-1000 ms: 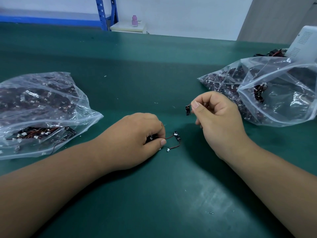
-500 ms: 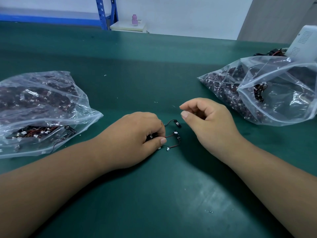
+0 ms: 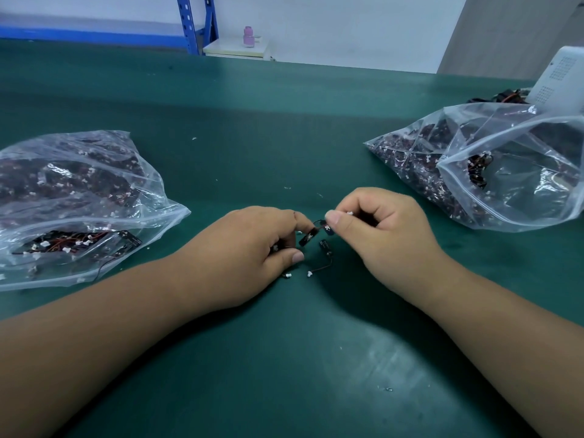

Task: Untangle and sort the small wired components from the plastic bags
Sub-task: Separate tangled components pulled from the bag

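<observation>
Two clear plastic bags hold several small black wired components: the left bag [image 3: 72, 203] and the right bag [image 3: 480, 165]. Between my hands on the green table lies a little cluster of these components [image 3: 325, 248] with thin dark wires and white plugs. My left hand [image 3: 252, 245] rests on the table with curled fingers that pinch one black component. My right hand [image 3: 382, 229] pinches another component's wire between thumb and forefinger, a white plug showing at its fingertips. The two hands nearly touch.
A white perforated device [image 3: 559, 80] stands at the far right behind the right bag, with dark wires beside it. Blue shelving [image 3: 196, 23] and a pink bottle [image 3: 248, 36] are beyond the table. Tiny white scraps dot the green table [image 3: 284, 121].
My right hand came down and left from a raised position with one component, set it near the cluster, and now pinches a wire beside my left hand. The left hand stayed in place.
</observation>
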`<move>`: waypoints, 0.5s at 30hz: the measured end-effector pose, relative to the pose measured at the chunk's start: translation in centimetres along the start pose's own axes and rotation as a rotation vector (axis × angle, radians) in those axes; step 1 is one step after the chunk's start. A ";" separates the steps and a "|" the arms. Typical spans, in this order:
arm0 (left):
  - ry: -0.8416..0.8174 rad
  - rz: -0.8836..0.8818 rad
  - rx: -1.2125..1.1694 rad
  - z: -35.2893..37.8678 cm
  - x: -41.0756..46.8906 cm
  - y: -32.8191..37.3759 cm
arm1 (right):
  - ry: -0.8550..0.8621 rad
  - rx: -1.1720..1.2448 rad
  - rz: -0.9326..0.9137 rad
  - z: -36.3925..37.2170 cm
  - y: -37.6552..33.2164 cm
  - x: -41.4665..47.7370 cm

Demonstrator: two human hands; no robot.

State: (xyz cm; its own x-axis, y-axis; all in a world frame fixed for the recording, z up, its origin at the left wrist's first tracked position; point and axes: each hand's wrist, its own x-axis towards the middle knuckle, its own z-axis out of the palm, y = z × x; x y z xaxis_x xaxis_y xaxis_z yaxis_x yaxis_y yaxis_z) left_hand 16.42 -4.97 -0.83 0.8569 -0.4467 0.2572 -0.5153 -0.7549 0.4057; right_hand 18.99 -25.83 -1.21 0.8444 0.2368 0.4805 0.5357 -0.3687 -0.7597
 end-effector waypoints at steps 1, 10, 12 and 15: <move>-0.006 -0.007 0.007 0.0 0.0 -0.1 | 0.029 0.041 0.047 -0.1 0.0 0.1; 0.010 -0.048 -0.040 -0.3 -0.4 0.3 | 0.102 -0.007 0.167 -0.1 0.9 0.5; 0.024 -0.060 -0.036 -0.4 -0.5 0.4 | 0.090 -0.037 0.171 0.0 1.0 0.6; 0.061 -0.084 -0.006 -0.3 -0.5 0.4 | 0.090 -0.042 0.157 -0.1 0.9 0.6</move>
State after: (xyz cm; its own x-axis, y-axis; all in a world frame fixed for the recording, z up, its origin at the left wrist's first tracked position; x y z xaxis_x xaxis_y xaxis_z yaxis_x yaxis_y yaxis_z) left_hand 15.81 -4.92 -0.52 0.8950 -0.3516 0.2746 -0.4416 -0.7857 0.4332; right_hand 20.01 -26.06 -1.57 0.9134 0.0928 0.3964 0.3956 -0.4322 -0.8104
